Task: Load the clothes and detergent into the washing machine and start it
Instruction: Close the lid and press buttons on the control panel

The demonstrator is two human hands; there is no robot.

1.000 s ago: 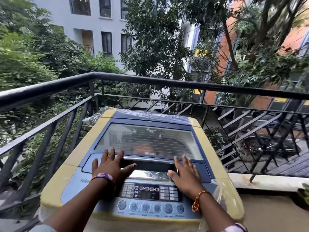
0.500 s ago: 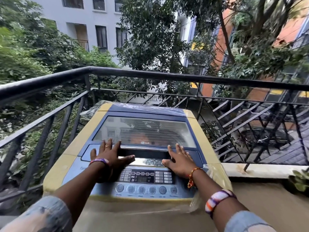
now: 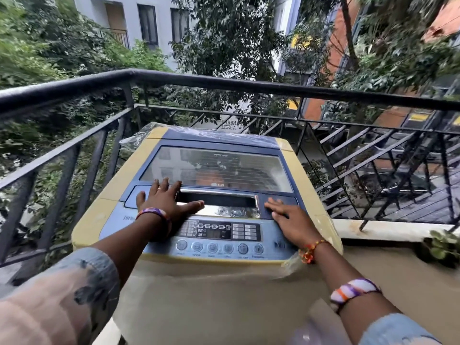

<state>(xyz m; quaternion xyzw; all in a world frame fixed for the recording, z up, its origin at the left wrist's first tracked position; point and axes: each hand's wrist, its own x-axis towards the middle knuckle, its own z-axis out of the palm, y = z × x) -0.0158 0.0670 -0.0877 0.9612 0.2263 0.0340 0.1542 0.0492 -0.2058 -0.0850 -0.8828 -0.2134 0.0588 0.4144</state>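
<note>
I counted one washer [image 3: 211,212], my two hands [image 3: 165,201] [image 3: 290,220], six round buttons [image 3: 220,247], and one railing [image 3: 224,83].

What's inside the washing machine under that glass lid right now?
The lid is closed. Through its glass, something orange-brown shows dimly amid reflections; clothes or a reflection, I cannot tell. Both hands, left hand and right hand, rest flat by the handle recess.

my right hand [image 3: 288,217] slides off the middle toward the lid's [image 3: 216,168] right corner, left hand [image 3: 165,201] barely shifts, my view pulls back so sleeves and forearms show more
</note>
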